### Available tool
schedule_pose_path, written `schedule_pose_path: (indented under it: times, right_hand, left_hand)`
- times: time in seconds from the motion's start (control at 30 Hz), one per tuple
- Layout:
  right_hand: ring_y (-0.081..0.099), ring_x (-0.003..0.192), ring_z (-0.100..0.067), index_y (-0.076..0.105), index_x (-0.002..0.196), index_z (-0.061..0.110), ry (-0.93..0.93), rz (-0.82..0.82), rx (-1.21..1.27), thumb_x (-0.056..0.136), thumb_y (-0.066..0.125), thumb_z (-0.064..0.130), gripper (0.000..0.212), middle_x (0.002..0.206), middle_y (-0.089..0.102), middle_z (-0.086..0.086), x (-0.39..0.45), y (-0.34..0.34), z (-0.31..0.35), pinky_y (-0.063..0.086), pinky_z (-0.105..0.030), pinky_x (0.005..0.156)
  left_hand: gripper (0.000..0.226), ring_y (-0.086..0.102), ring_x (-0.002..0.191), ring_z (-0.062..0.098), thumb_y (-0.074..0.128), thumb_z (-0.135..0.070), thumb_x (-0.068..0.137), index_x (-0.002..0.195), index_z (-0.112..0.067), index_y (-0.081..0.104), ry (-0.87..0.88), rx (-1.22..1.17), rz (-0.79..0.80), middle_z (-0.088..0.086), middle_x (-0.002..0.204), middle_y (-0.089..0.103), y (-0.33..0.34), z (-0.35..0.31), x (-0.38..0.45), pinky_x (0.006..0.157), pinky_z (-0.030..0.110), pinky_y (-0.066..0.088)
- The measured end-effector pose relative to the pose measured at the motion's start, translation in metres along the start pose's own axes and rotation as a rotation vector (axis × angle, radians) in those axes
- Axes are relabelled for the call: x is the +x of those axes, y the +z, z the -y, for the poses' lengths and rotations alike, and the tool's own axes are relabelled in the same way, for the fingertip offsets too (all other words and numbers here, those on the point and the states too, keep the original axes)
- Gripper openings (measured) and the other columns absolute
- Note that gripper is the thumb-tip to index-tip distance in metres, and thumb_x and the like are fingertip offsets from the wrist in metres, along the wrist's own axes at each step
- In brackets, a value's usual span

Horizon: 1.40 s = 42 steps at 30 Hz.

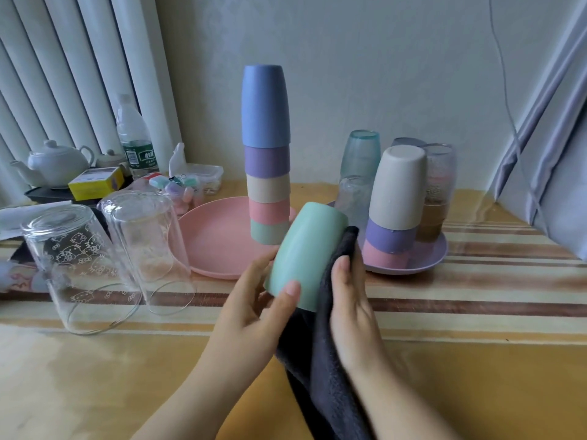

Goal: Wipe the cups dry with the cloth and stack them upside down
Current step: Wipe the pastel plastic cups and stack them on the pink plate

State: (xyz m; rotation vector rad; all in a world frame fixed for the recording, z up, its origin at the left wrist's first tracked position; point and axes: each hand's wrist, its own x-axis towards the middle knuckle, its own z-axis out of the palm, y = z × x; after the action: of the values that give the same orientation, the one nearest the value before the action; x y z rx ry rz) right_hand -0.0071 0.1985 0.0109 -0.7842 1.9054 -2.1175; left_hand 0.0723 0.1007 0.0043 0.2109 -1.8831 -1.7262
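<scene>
- The left hand (254, 300) grips the green cup (305, 255) near its rim, thumb curled over the front; the cup is tilted, base pointing up and away, held above the table (476, 312).
- The right hand (349, 296) presses the dark cloth (320, 350) flat against the cup's right side, fingers straight; the cloth hangs down between the wrists.
- Just beyond the grip stands the tall stack (266, 154) of upside-down cups on the pink plate (209, 239), its lowest cup close behind the held cup's base.
- Right of the grip, near the cloth's top edge, a short stack (394, 201) sits on the purple plate (425, 258) among clear tumblers.
- Left of the grip, well apart, two glasses (104, 258) stand inverted.
- Below the hands the striped, glossy tabletop is bare.
- Far left are a teapot (57, 163) and bottle (135, 138) before a radiator; a curtain (546, 122) hangs at the right.
</scene>
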Motion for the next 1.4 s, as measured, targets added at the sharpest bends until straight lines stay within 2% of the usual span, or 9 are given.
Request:
schedule_pose_path:
  times: [0.1, 0.3, 0.5, 0.63, 0.8, 0.93, 1.17, 1.27, 1.4]
  right_hand:
    - [0.022, 0.119, 0.032, 0.012, 0.141, 0.041, -0.035, 0.092, 0.000, 0.085, 0.028, 0.044, 0.059, 0.137, 0.018, 0.040, -0.005, 0.011, -0.005, 0.021, 0.008, 0.089]
    - [0.029, 0.102, 0.039, 0.032, 0.127, 0.041, -0.057, -0.106, -0.047, 0.094, 0.031, 0.037, 0.033, 0.122, 0.032, 0.042, 0.005, -0.009, 0.002, 0.022, 0.011, 0.082]
    - [0.065, 0.085, -0.014, 0.071, 0.083, 0.012, -0.006, -0.106, 0.127, 0.089, 0.050, 0.036, 0.033, 0.088, 0.073, -0.004, 0.016, -0.025, 0.007, 0.050, -0.030, 0.085]
    - [0.059, 0.112, -0.020, 0.070, 0.105, 0.015, 0.129, -0.008, 0.423, 0.079, 0.062, 0.046, 0.041, 0.117, 0.066, -0.007, 0.019, -0.028, 0.011, 0.041, -0.037, 0.102]
    - [0.067, 0.074, 0.003, 0.073, 0.077, 0.019, 0.185, 0.037, 0.386, 0.082, 0.045, 0.045, 0.038, 0.087, 0.074, 0.011, 0.005, -0.016, 0.009, 0.050, -0.011, 0.061]
    - [0.052, 0.110, 0.004, 0.043, 0.130, 0.028, 0.189, 0.159, 0.121, 0.080, 0.041, 0.062, 0.061, 0.130, 0.052, 0.014, -0.002, -0.002, 0.003, 0.039, -0.017, 0.096]
    - [0.036, 0.132, 0.001, 0.040, 0.136, 0.037, 0.191, 0.148, -0.071, 0.082, 0.034, 0.072, 0.064, 0.143, 0.039, 0.019, 0.008, -0.006, 0.006, 0.026, -0.025, 0.113]
    - [0.035, 0.126, 0.009, 0.033, 0.133, 0.040, 0.191, 0.217, -0.001, 0.097, 0.031, 0.049, 0.038, 0.138, 0.035, 0.027, 0.006, -0.003, 0.011, 0.027, -0.005, 0.102]
    - [0.039, 0.110, 0.030, 0.037, 0.139, 0.038, 0.079, 0.183, 0.026, 0.089, 0.038, 0.047, 0.051, 0.129, 0.044, 0.036, -0.001, 0.001, 0.008, 0.030, 0.007, 0.084]
  left_hand:
    - [0.071, 0.059, 0.112, -0.005, 0.067, -0.057, 0.066, 0.131, -0.038, 0.048, -0.011, 0.084, -0.005, -0.024, 0.120, 0.064, -0.006, 0.006, 0.003, 0.087, 0.016, 0.048]
    - [0.057, 0.057, 0.118, -0.002, 0.069, -0.043, 0.079, 0.132, -0.037, 0.049, -0.014, 0.202, 0.228, -0.024, 0.124, 0.063, -0.007, 0.002, 0.000, 0.097, 0.021, 0.048]
    - [0.055, 0.064, 0.111, 0.008, 0.065, -0.051, 0.076, 0.128, -0.038, 0.053, -0.050, 0.177, 0.394, -0.014, 0.120, 0.067, -0.014, -0.007, -0.004, 0.095, 0.037, 0.053]
    - [0.046, 0.067, 0.106, 0.011, 0.062, -0.046, 0.077, 0.120, -0.032, 0.063, -0.089, 0.040, 0.392, -0.006, 0.115, 0.071, -0.012, -0.006, -0.006, 0.086, 0.024, 0.054]
    - [0.043, 0.066, 0.110, 0.012, 0.062, -0.053, 0.070, 0.110, -0.041, 0.070, -0.192, -0.222, 0.255, -0.005, 0.117, 0.071, -0.002, 0.001, -0.007, 0.096, 0.032, 0.052]
    - [0.059, 0.065, 0.109, 0.016, 0.063, -0.057, 0.068, 0.119, -0.027, 0.060, -0.202, -0.266, 0.103, -0.001, 0.116, 0.070, -0.006, 0.005, -0.003, 0.098, 0.039, 0.046]
    - [0.051, 0.063, 0.111, 0.020, 0.058, -0.061, 0.077, 0.112, -0.025, 0.065, -0.194, -0.152, -0.008, 0.004, 0.118, 0.067, -0.007, 0.005, 0.002, 0.095, 0.036, 0.048]
    - [0.056, 0.065, 0.109, 0.018, 0.064, -0.057, 0.081, 0.124, -0.021, 0.059, -0.140, -0.164, -0.075, 0.000, 0.113, 0.072, -0.005, 0.003, 0.003, 0.094, 0.032, 0.050]
    - [0.053, 0.068, 0.102, 0.014, 0.066, -0.046, 0.084, 0.130, -0.022, 0.052, -0.159, -0.222, -0.142, -0.005, 0.107, 0.073, -0.004, 0.001, 0.004, 0.100, 0.040, 0.047]
